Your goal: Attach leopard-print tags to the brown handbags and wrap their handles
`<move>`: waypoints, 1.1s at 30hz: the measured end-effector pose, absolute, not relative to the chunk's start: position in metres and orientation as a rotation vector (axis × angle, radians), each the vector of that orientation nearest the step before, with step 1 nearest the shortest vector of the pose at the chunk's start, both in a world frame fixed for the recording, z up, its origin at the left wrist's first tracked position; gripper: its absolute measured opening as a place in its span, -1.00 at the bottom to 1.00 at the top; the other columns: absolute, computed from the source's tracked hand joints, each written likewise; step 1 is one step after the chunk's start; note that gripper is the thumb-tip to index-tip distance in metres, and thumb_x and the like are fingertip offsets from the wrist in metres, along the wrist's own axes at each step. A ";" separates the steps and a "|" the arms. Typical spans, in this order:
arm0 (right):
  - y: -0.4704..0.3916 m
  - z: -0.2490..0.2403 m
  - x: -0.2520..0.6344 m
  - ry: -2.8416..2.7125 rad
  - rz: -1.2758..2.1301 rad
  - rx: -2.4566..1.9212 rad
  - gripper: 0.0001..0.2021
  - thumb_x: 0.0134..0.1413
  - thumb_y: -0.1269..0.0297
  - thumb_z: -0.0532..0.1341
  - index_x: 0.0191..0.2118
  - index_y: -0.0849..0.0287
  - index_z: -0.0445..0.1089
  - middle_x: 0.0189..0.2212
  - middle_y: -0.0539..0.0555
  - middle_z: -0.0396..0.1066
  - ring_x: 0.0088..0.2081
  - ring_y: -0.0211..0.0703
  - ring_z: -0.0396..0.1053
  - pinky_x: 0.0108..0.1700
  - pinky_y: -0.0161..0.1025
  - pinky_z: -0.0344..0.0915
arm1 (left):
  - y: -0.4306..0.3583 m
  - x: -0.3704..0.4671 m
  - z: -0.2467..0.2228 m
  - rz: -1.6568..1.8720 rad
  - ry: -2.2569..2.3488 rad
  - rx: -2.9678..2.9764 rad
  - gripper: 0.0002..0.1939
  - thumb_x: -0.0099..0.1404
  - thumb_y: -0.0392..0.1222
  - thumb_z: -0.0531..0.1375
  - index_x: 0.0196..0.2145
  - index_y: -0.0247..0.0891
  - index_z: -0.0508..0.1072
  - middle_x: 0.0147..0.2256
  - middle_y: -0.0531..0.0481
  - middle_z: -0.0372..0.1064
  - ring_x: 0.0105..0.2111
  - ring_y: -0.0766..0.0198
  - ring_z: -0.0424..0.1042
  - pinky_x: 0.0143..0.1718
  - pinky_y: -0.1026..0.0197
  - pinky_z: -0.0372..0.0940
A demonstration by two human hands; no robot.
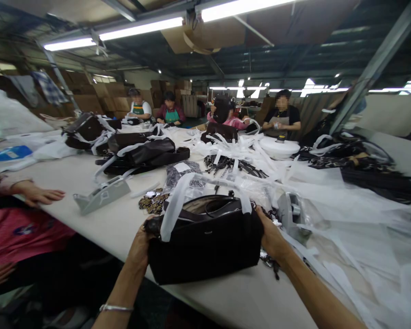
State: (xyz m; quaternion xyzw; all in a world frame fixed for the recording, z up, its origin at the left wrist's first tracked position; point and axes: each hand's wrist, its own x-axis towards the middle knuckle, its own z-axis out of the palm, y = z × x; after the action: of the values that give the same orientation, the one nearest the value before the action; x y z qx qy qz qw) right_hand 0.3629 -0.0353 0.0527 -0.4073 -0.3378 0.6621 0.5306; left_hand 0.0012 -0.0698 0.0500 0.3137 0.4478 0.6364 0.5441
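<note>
Between my hands is a black handbag (205, 251), upright at the table's front edge, its top partly open on a light lining. White wrapping (178, 201) covers its handle. My left hand (144, 242) grips the bag's left end, the fingers partly hidden behind it. On the opposite end my right hand (270, 233) is closed round the upper corner, fingertips out of sight. Just behind the bag lie a pile of bronze-coloured metal pieces (152, 201) and a clear plastic bag of dark items (183, 171).
A grey tape dispenser (102, 196) stands left, near a co-worker's hand (37, 192). Black bags (140, 153) lie beyond it. White strips and sheets (363, 228) cover the right side, around a second dispenser (291, 212). Several people sit across the table (123, 228).
</note>
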 end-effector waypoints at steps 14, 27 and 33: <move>-0.056 0.038 0.352 -1.185 1.142 -1.246 -0.51 -0.03 0.04 0.37 0.02 0.11 0.41 -0.04 0.11 0.51 0.00 0.05 0.43 0.06 -0.07 0.32 | -0.078 -0.002 0.049 1.266 1.884 2.072 -0.30 0.17 -0.43 0.05 0.28 -0.19 0.11 0.22 -0.15 0.12 0.27 0.04 0.08 0.32 -0.09 0.00; -0.074 0.047 0.314 -1.265 1.154 -1.169 -0.77 0.00 0.16 0.33 -0.22 0.14 0.51 -0.27 0.04 0.54 -0.20 -0.04 0.45 -0.12 -0.17 0.34 | -0.055 0.087 0.085 0.846 1.655 2.511 -0.65 0.39 -0.02 0.06 -0.01 -0.24 0.45 -0.01 -0.20 0.46 0.11 -0.06 0.33 0.16 -0.08 0.13; -0.080 0.030 0.310 -1.277 1.201 -1.164 -0.71 0.11 0.11 0.24 -0.11 0.14 0.48 -0.28 0.04 0.54 -0.24 -0.09 0.47 -0.20 -0.21 0.38 | -0.006 0.131 0.068 0.787 1.297 1.966 -0.64 0.25 0.11 0.18 -0.19 -0.19 0.55 -0.23 -0.08 0.56 -0.19 -0.01 0.49 -0.11 0.11 0.26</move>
State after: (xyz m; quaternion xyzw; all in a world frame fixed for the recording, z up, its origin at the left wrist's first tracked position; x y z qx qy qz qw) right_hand 0.3103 -0.0804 0.0296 -0.4804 -0.5269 0.4957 0.4958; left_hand 0.1309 -0.0056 0.0684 0.7492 0.4941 0.3000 0.3232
